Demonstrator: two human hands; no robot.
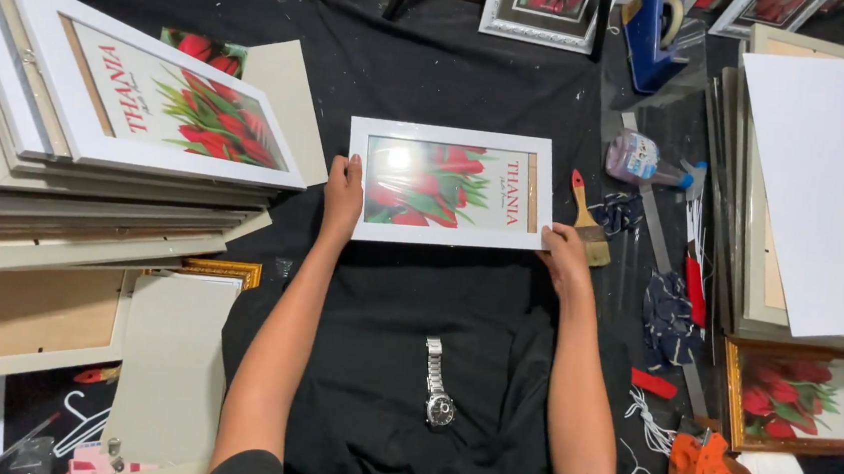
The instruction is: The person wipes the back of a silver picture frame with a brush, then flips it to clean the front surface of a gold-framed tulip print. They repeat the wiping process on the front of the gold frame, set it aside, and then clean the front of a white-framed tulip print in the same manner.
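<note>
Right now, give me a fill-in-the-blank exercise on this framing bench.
1. Both hands, left hand and right hand, grip a picture frame whose colour is ____.
2. The print in it shows red ____.
3. On the black cloth between the forearms lies a metal ____.
4. The paintbrush lies just to the ____ of the frame.

Missing words: white; tulips; wristwatch; right
</note>
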